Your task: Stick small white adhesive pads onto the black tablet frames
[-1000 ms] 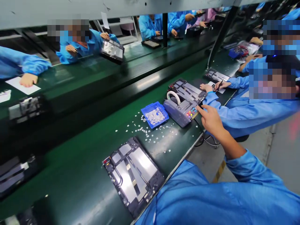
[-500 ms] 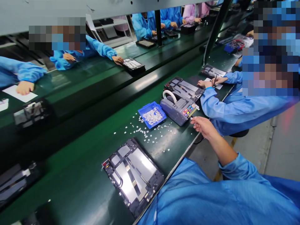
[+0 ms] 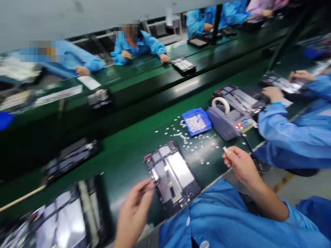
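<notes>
In front of me an opened tablet [image 3: 182,168] lies on the green bench, its silver batteries and dark flex cables showing. My left hand [image 3: 136,210] is at its left edge, fingers loosely curved and parted from the thumb; blur hides whether they touch it. My right hand [image 3: 243,167] is raised past the bench edge, pinching a small whitish strip of tape [image 3: 224,149] between thumb and forefinger. Beyond that hand stands a grey tape dispenser [image 3: 222,125] with a white tape roll [image 3: 224,102] and lit buttons.
A blue tray [image 3: 202,131] holds small white pieces, and several more lie scattered on the green bench [image 3: 129,162]. More opened tablets [image 3: 60,220] are at the lower left. A co-worker's sleeve [image 3: 274,120] is close on the right. People work across the line.
My right hand has drawn back from the dispenser with the strip of tape. My left hand has come into view beside the tablet. The view has swung left.
</notes>
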